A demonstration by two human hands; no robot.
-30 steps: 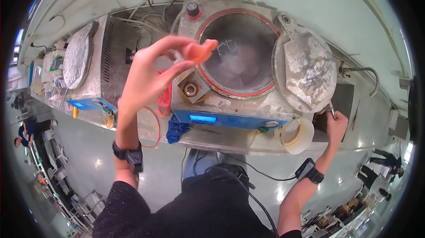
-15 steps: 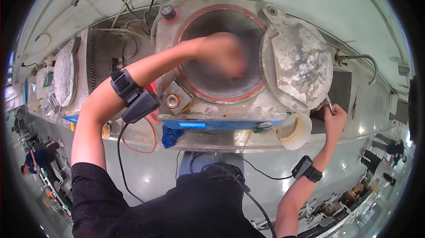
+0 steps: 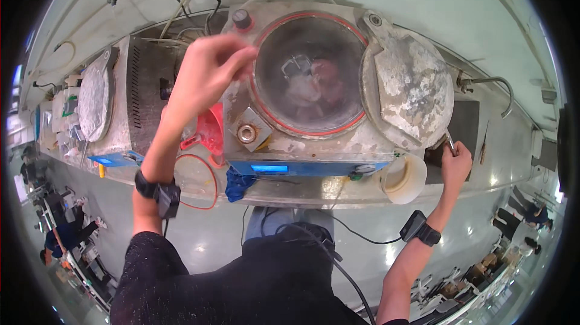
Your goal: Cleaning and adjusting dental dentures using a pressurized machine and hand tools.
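Observation:
Before me is a metal machine with a round chamber [image 3: 272,107] edged by a red sealing ring [image 3: 323,134]. Inside, hazily seen, lie a reddish lump [image 3: 327,77], a whitish lump [image 3: 302,89] and a small metal bracket [image 3: 295,64]. My left hand [image 3: 208,74] is raised beside the chamber's left rim, blurred, its fingers half curled and apart, with nothing visible in them. The worn, flaking round lid [image 3: 414,86] is swung aside to the right. At its lower right edge my right hand [image 3: 456,162] is closed round a short metal handle [image 3: 450,142].
A whitish plastic tub [image 3: 406,180] stands by the machine's front right corner. Left of the machine are a red plastic piece [image 3: 210,131] and a blue cloth or bag [image 3: 239,185]. A second, similar machine [image 3: 96,98] stands further left. A curved tap [image 3: 506,86] rises at right.
My left hand has come out from over the chamber and moved left, past its rim. The lumps and bracket inside now show. My right hand stays on the handle.

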